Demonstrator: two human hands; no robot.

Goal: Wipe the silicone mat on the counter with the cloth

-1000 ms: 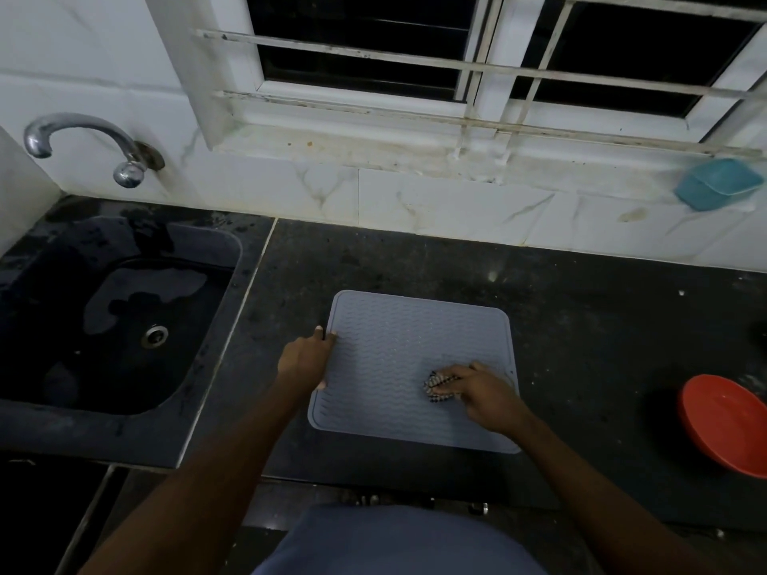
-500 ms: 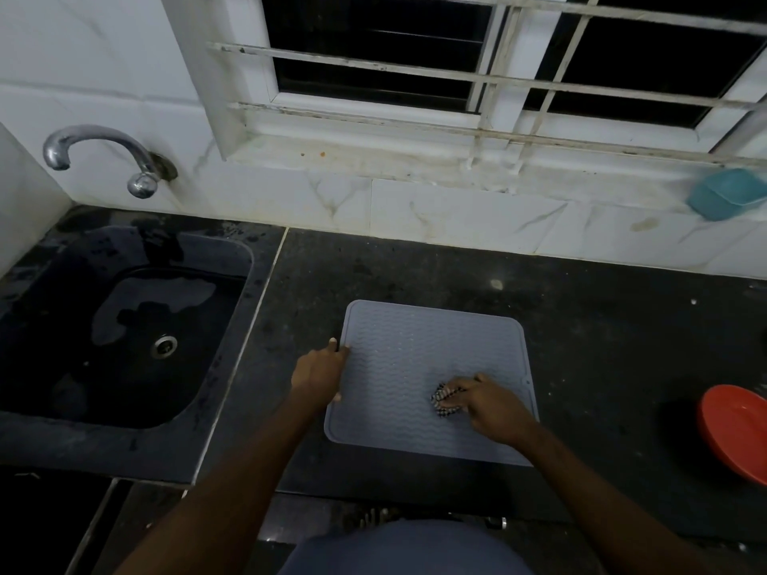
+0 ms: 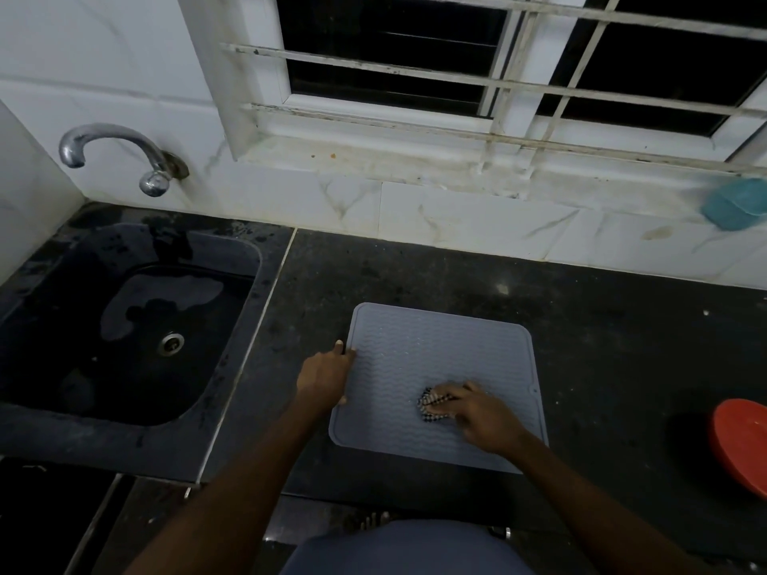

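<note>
The grey mat (image 3: 436, 359) lies flat on the dark worktop (image 3: 602, 346), close to its front edge and a little left of the middle, with its left side not far from the seam where the worktop meets the sink (image 3: 50, 433). Its surface is ribbed with wavy lines and its corners are rounded. A small checked cloth (image 3: 429, 404), bunched into a wad, sits on the front-right part of the mat, and the right hand (image 3: 477, 417) grasps it with its fingers curled over the top, pressing it down onto the ribs; only the left end of the cloth shows beyond the fingertips. The left hand (image 3: 326, 377) holds the mat at its left edge, the fingers bent onto the rim and one fingertip showing just past the edge on the worktop. Both forearms reach in from the front edge of the worktop. To the left, the black sink is sunk into the worktop, with patches of water on its floor around the metal drain (image 3: 171, 343), and a chrome tap (image 3: 116, 147) comes out of the white tiled wall (image 3: 456, 217) above its back corner. At the right end of the worktop, well apart from the mat, a red bowl (image 3: 743, 446) is cut off by the picture's edge. A teal container (image 3: 734, 203) sits at the right end of the stained ledge under the barred window (image 3: 498, 76).
</note>
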